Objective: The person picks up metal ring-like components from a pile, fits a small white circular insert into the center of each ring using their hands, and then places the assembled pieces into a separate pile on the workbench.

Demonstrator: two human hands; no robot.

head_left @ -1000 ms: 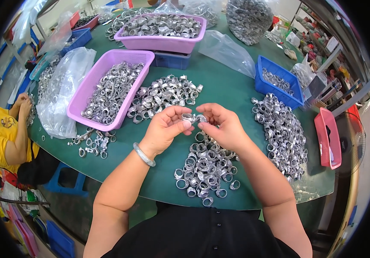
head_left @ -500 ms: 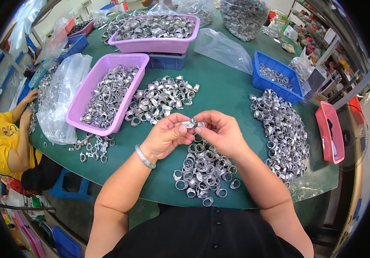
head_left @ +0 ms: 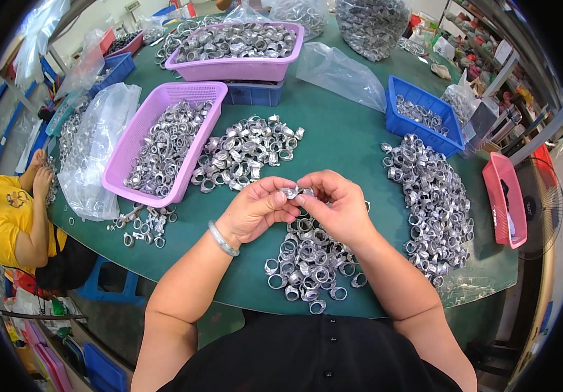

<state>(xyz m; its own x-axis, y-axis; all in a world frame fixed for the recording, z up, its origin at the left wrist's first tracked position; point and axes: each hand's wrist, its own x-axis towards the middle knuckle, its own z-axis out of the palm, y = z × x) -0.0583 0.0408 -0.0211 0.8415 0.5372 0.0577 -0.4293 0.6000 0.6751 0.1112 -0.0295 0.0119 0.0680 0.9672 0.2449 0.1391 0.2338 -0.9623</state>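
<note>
Pinched between the fingertips of both hands is a silvery metal ring (head_left: 294, 192), partly covered by the fingers. My left hand (head_left: 258, 209), with a pale bangle (head_left: 222, 239) at its wrist, grips one side of it. My right hand (head_left: 337, 204) holds the other side between thumb and fingers. Just below the hands lies a loose pile of similar rings (head_left: 311, 264) on the green table (head_left: 333, 124). Beyond my left hand a second pile of rings (head_left: 245, 150) spreads beside a purple basket (head_left: 115, 157) full of them.
A long heap of rings (head_left: 431, 209) lies to the right, below a blue basket (head_left: 448, 134). A pink basket (head_left: 507, 202) and a fan (head_left: 536, 206) stand at the right. Another purple basket (head_left: 229, 70) is stacked at the back. A co-worker in yellow (head_left: 16, 215) sits at the left.
Both hands stay close together on the ring, turned only slightly. At the left, the co-worker's hands have come closer together.
</note>
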